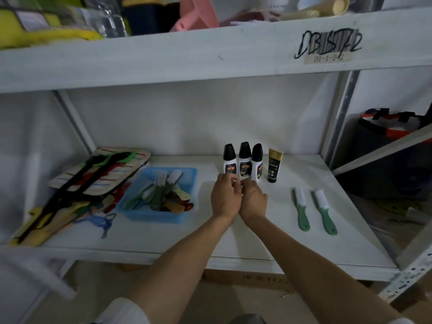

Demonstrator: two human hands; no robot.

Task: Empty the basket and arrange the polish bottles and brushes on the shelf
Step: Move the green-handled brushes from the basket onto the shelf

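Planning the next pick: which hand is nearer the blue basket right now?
Left. The left hand is just right of the blue basket, by the polish bottles. The right hand sits beside it, farther from the basket.

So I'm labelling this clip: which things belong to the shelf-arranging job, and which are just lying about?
Job: blue basket, brushes in it, three polish bottles, gold-black tube, two laid-out brushes, both hands.
Lying about: striped boards, blue peeler.

Blue peeler beside striped boards
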